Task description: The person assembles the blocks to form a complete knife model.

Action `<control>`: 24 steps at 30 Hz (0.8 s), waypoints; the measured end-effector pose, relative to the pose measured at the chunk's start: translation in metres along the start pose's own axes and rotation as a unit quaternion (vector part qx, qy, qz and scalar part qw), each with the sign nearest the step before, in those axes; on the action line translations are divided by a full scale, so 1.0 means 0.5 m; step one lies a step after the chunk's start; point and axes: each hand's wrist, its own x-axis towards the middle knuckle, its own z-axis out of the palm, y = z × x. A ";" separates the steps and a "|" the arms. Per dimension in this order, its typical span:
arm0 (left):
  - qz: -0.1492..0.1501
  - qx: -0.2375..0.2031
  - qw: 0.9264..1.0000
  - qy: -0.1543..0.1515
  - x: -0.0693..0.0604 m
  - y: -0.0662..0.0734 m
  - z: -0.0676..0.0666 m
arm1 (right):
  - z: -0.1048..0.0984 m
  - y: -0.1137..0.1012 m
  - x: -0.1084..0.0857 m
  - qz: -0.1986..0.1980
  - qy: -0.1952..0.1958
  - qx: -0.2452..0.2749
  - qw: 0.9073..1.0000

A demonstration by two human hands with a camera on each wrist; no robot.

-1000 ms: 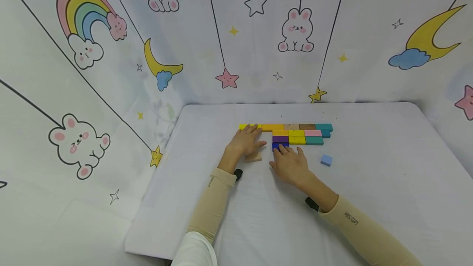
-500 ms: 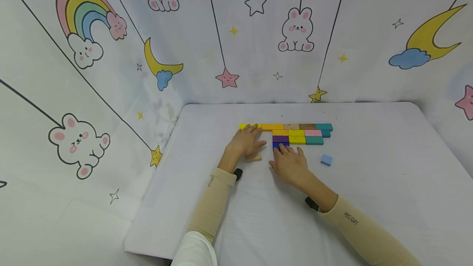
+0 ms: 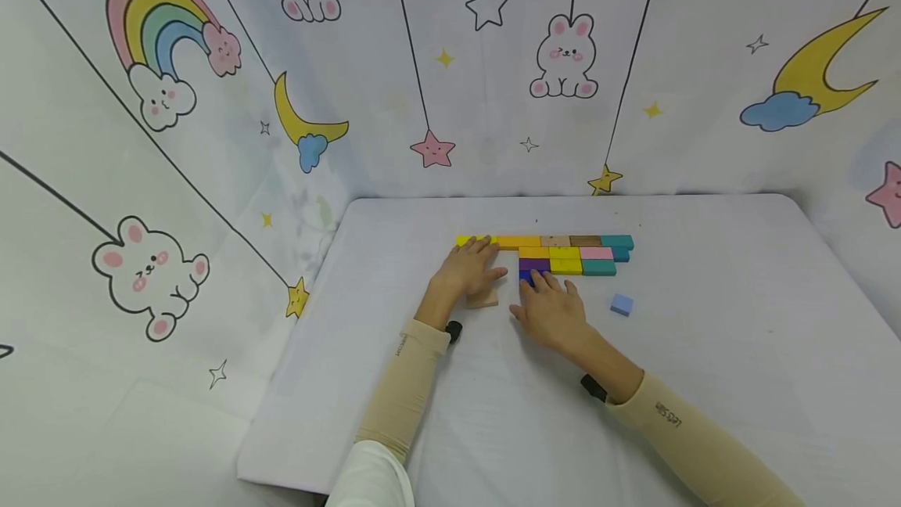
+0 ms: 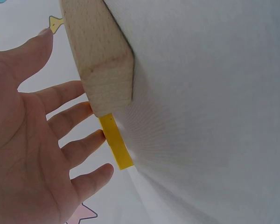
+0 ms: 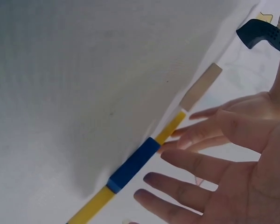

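Observation:
In the head view, flat coloured wooden blocks lie in rows on the white table. My left hand [image 3: 466,266] touches the yellow block [image 3: 462,241] at the left end of the far row with extended fingertips. A bare wood block [image 3: 482,300] lies below its palm, and looms close in the left wrist view. My right hand [image 3: 552,313] rests its fingertips on a dark blue block [image 3: 525,275], which they partly cover. That block sits against the near side of a purple block [image 3: 534,265]. In the right wrist view the fingers are fairly straight beside the blue block [image 5: 134,163].
Beside the purple block are a yellow block [image 3: 566,267] and a teal block [image 3: 598,267]. Behind them stand further rows with orange, pink and brown blocks. A loose light blue block [image 3: 622,304] lies right of my right hand. A cartoon-printed cloth wall [image 3: 380,170] borders the table.
My right fingertips have shifted very slightly away from the body over the dark blue block, and the thumb has edged left. The left hand looks unmoved.

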 end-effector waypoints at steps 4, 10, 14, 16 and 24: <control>0.000 0.000 1.000 -0.001 -0.001 0.000 -0.001 | -0.002 -0.012 -0.002 -0.002 -0.005 0.010 1.000; -0.004 -0.005 1.000 -0.005 -0.003 -0.001 -0.003 | -0.006 -0.045 -0.012 -0.034 -0.026 0.018 0.999; -0.007 -0.010 1.000 -0.005 -0.006 -0.002 -0.003 | -0.008 -0.067 -0.015 -0.065 -0.018 0.016 0.998; -0.007 -0.014 1.000 -0.006 -0.007 -0.003 -0.003 | -0.010 -0.077 -0.017 -0.079 -0.022 0.016 0.996; 0.007 -0.014 1.000 -0.002 -0.007 -0.003 -0.002 | -0.007 -0.098 -0.022 -0.111 -0.049 0.009 0.993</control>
